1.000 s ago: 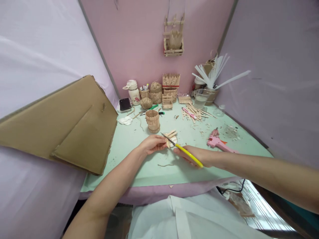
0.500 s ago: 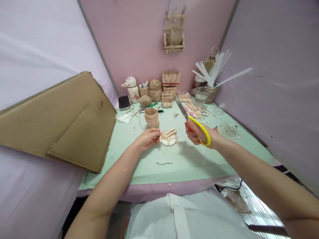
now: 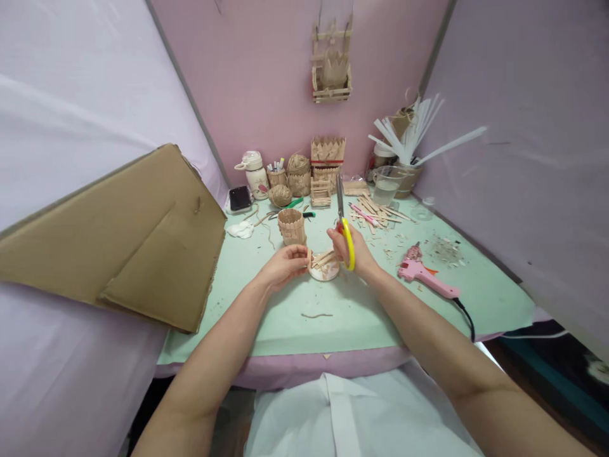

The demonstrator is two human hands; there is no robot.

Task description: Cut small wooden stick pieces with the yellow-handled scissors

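My left hand [image 3: 285, 265] is closed, its fingertips pinching a short piece of wooden stick [image 3: 309, 256] at the left rim of a small white round dish [image 3: 324, 275]. Cut pieces of wooden stick [image 3: 325, 257] lie in that dish. To the dish's right, my right hand [image 3: 354, 252] grips scissors [image 3: 349, 241] with yellow and red handles, blades pointing away from me. Whether the blades are parted I cannot tell. Just beyond my left hand stands a round cup made of wooden sticks [image 3: 292, 228].
A pink glue gun [image 3: 425, 273] with a black cord lies at the right. Loose wooden sticks [image 3: 375, 211], a plastic cup [image 3: 386, 185] and a twine ball [image 3: 280, 195] are farther back. Folded cardboard [image 3: 147, 241] leans at the left. A short twine piece [image 3: 317, 315] lies in front.
My right hand has moved left with the scissors, closer to the dish, and the blades now point more straight away. The glue gun has come into sight. My left hand stays by the dish.
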